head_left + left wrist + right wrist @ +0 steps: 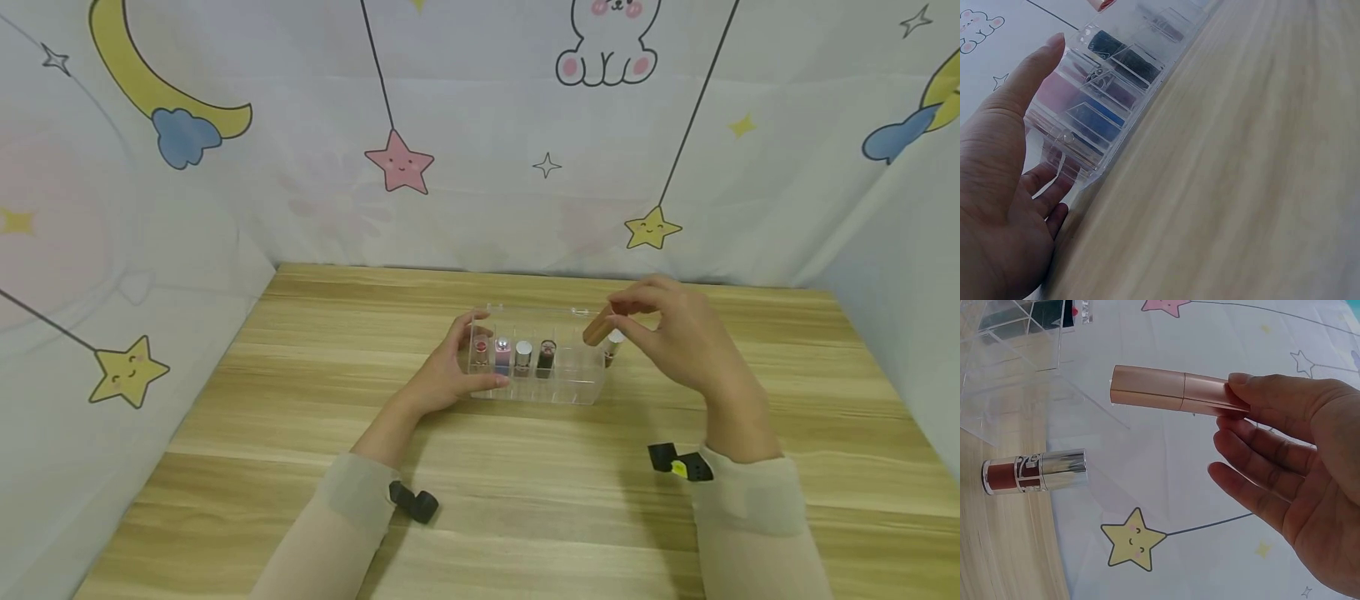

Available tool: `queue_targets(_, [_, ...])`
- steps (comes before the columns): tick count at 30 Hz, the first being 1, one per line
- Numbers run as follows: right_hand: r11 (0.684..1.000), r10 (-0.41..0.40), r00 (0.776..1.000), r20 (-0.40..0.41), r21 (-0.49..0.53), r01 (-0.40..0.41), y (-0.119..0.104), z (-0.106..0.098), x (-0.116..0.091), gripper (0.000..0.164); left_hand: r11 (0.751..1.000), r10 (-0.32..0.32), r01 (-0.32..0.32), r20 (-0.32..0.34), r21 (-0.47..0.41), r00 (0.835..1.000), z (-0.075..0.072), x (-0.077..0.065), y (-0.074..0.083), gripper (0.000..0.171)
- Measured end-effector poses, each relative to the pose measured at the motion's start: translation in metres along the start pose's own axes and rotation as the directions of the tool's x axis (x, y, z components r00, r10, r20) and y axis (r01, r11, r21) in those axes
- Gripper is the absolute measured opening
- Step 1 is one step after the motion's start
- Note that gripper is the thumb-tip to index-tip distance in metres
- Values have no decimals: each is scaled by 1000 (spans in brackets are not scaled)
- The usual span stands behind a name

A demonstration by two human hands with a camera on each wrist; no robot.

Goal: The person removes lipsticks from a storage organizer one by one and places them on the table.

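Note:
In the head view my left hand (447,371) grips the left end of a clear divided lipstick organizer (581,392), thumb along its front. Several lipsticks stand in its compartments, among them a silver-capped one (522,354) and a dark one (547,358). My right hand (675,333) pinches a rose-gold lipstick (1154,387) by one end, between thumb and fingers. The lipstick is tilted above the organizer's right end, apart from it. Another lipstick (1035,472), silver-capped with a reddish-brown body, stands upright on the table just right of the organizer.
The wood-grain table (525,517) reaches back to a white curtain (487,225) printed with stars and moons. Black wrist cameras sit on both forearms.

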State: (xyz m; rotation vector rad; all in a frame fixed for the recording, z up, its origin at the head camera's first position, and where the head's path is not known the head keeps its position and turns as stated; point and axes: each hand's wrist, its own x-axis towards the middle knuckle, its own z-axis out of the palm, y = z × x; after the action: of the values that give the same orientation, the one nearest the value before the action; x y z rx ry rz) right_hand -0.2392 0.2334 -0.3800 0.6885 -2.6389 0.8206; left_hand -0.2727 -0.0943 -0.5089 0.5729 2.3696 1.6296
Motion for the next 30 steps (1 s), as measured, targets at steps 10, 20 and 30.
queue_targets(10, [1000,5,1000,-24,-1,-5,5,-2,-1,19,1000,-10,10,4,-9,1000,0,-1,1,101])
queue_targets(20, [1000,10,999,-37,-2,-10,6,-6,-2,19,999,-49,49,18,-15,999,0,1,4,102])
queue_targets(30, [999,31,998,-46,-16,-32,9,-7,-3,20,999,-37,37,9,-11,999,0,0,2,104])
